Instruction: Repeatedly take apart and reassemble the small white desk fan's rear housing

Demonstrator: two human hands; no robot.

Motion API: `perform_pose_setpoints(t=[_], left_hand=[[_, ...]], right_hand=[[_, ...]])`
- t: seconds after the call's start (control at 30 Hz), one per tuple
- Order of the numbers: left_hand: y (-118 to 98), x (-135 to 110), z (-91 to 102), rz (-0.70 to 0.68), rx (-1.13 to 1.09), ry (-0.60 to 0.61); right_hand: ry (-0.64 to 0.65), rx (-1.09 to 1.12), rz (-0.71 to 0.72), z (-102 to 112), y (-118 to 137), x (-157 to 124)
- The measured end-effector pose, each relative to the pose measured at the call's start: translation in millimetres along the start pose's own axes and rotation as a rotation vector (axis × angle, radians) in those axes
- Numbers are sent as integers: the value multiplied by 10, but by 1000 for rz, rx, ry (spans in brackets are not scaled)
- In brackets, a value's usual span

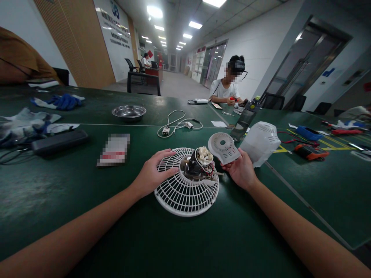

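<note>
A round white fan grille (188,200) lies on the green table in front of me, with a dark fan motor (194,168) and its wires at the centre. My left hand (155,172) rests on the grille's left side, fingers spread. In my right hand (242,172) is a light grey plastic motor cover (223,148) with slots and a round hole, gripped by its lower right edge and tilted just off the grille's right side. Behind that hand stands a white translucent plastic housing (259,143) with vents.
Beyond the grille are a white cable (175,127), a metal bowl (129,112) and a dark bottle (246,117). Gloves (62,101) and a black case (59,142) lie left. An orange multimeter (311,151) and a blue tray (308,133) sit right. A co-worker (227,87) sits across the table.
</note>
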State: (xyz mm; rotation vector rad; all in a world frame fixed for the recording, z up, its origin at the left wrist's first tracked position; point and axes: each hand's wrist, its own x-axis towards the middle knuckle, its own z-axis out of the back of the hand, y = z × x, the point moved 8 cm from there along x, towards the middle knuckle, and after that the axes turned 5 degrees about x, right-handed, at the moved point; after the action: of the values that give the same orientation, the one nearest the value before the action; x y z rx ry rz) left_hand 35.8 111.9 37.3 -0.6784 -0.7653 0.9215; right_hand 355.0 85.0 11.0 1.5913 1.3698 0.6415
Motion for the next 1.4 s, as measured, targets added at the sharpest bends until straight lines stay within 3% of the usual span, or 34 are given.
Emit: perform_pose_setpoints(t=[0.33, 0.53, 0.6, 0.73, 0.97, 1.07, 1.4], left_hand=[[-4, 9, 1, -13, 3, 21], [-164, -11, -24, -66, 104, 80], [-260, -17, -58, -129, 140, 95], [-376, -20, -130, -194, 123, 135], [-318, -38, -113, -77, -3, 113], [-334, -66, -92, -54, -5, 97], [-430, -80, -87, -119, 238, 156]], right_hand=[[34, -4, 5, 20, -2, 4], [52, -31, 32, -33, 12, -23], [53, -28, 122, -86, 79, -72], [109, -105, 453, -285, 305, -339], [415, -684, 692, -735, 203, -794], [450, -830, 739, -786, 174, -813], [540, -855, 721, -800, 223, -820]])
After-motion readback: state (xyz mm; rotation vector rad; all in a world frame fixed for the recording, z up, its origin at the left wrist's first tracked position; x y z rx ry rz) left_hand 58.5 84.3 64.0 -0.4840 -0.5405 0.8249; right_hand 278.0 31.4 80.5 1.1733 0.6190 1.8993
